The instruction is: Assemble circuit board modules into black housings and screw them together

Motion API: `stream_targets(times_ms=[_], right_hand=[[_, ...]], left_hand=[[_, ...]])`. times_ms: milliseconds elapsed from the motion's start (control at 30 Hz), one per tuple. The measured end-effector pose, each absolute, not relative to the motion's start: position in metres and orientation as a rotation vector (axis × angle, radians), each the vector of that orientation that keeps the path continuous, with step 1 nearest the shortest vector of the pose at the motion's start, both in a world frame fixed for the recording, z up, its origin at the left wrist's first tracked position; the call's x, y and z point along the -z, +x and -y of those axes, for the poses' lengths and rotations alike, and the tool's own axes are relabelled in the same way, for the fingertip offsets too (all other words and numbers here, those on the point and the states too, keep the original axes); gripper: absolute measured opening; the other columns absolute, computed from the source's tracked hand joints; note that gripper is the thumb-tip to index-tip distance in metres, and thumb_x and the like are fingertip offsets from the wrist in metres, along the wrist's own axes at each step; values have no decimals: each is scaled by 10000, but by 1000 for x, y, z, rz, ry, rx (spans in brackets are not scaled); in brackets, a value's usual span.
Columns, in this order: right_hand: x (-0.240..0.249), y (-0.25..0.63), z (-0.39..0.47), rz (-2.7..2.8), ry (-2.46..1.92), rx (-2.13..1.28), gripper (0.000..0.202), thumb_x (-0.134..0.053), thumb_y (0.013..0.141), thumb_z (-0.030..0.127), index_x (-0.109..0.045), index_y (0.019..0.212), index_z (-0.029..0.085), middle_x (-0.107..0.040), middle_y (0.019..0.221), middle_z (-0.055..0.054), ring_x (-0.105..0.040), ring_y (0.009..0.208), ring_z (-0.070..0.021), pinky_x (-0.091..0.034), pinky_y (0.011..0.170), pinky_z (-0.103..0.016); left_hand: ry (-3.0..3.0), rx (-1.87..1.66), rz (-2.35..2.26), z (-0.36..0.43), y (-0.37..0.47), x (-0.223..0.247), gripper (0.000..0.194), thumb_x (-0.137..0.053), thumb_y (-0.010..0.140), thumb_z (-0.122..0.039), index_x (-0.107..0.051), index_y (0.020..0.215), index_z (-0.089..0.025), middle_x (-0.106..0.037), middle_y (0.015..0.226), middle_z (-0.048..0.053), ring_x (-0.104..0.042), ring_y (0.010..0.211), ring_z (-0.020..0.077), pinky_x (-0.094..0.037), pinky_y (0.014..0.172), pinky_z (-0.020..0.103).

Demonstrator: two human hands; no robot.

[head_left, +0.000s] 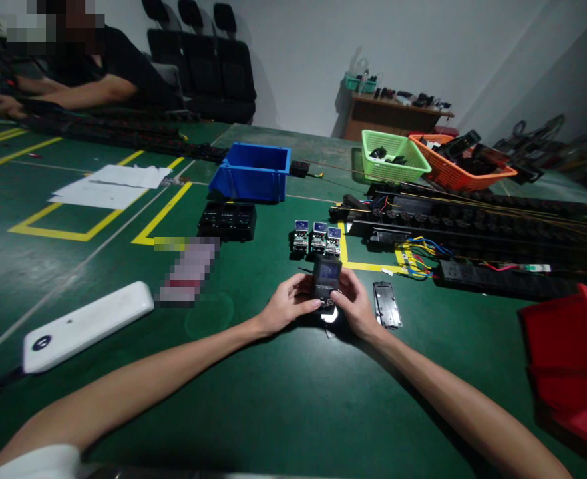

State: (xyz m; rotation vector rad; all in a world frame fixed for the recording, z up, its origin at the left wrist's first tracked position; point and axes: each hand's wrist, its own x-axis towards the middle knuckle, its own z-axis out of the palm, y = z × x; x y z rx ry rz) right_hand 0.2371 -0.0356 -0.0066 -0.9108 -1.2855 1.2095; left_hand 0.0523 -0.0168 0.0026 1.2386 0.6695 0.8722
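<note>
Item: one small black rectangular plastic device with a dark glossy screen, being held upright above the smooth green tabletop. The person's left hand is gripping its left side, thumb lying along the lower front; the right hand is pinching the right side, thumb pressing on the lower face. Small pale marks are showing beneath the screen, too small to read.

Just beyond: three small green-and-white circuit boards with bluish screens, standing in a row. Right of the hands: one flat black plastic panel with a ribbed surface, lying on the table.

Further left: a black three-part plastic block, sitting in front of a smooth blue plastic bin. Nearer the left edge, a long white round-cornered bar is bearing a dark round emblem, its lettering unclear. At far right, a glossy red plastic bin is standing.
</note>
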Motion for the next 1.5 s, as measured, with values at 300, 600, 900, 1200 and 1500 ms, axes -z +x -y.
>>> stream_targets(times_ms=[300, 600, 900, 1200, 1500], right_hand=[[6, 237, 36, 1300, -886, -1259, 457, -764, 732, 381, -573, 1127, 253, -668, 1031, -55, -646, 908, -212, -499, 872, -396], [9, 239, 34, 1288, -903, -1289, 472, -778, 708, 393, -582, 1112, 250, -667, 911, -30, -646, 832, -198, -516, 826, -378], [9, 238, 36, 1304, -949, -1199, 475, -764, 713, 415, -571, 1118, 257, -648, 1042, -53, -621, 965, -221, -522, 828, -372], [3, 235, 49, 1542, -1046, -592, 505, -754, 718, 231, -545, 1175, 278, -560, 1075, -53, -560, 1002, -230, -475, 886, -423], [3, 235, 57, 1828, -1135, -119, 458, -641, 783, 111, -632, 1148, 387, -520, 1160, -59, -504, 1080, -283, -426, 919, -517]], left_hand=[[1208, -934, -681, 17, 54, 1, 390, -740, 744, -302, -542, 1045, -152, -632, 1011, 56, -601, 984, 193, -464, 898, 324], [1205, -897, -626, 18, 52, -4, 425, -730, 761, -299, -555, 1109, -130, -642, 1061, 97, -610, 1009, 215, -459, 930, 353], [1224, -906, -641, 17, 52, -3, 408, -711, 779, -285, -557, 1127, -139, -637, 1063, 90, -608, 1003, 205, -459, 933, 347], [1260, -1010, -589, 21, 52, -1, 671, -755, 718, -289, -437, 1308, -253, -499, 1339, 96, -482, 1231, 266, -484, 943, 366], [1259, -1018, -599, 24, 52, 2, 746, -794, 667, -337, -391, 1291, -268, -530, 1255, 94, -599, 1057, 240, -487, 899, 350]])
